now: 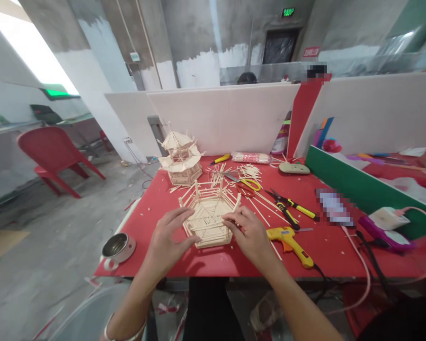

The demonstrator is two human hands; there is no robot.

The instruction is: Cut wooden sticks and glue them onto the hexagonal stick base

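A hexagonal base (209,215) made of thin wooden sticks, with low railings and corner posts, lies on the red table in front of me. My left hand (172,232) is at its left side, thumb and fingers spread apart. At the right rim, my right hand (246,232) has thumb and index finger pinched on a thin wooden stick (209,228) that runs across the near part of the base. Whether the stick rests on the base is hard to tell. Behind it, at the left, stands a wooden-stick pagoda model (179,158) with two roofs.
Scissors (250,183), pliers (287,208) and a yellow glue gun (293,244) lie on the right, near loose sticks (250,173). A metal cup (119,248) stands at the left table edge. A phone (335,208) and cables are farther right, before a green divider (362,177).
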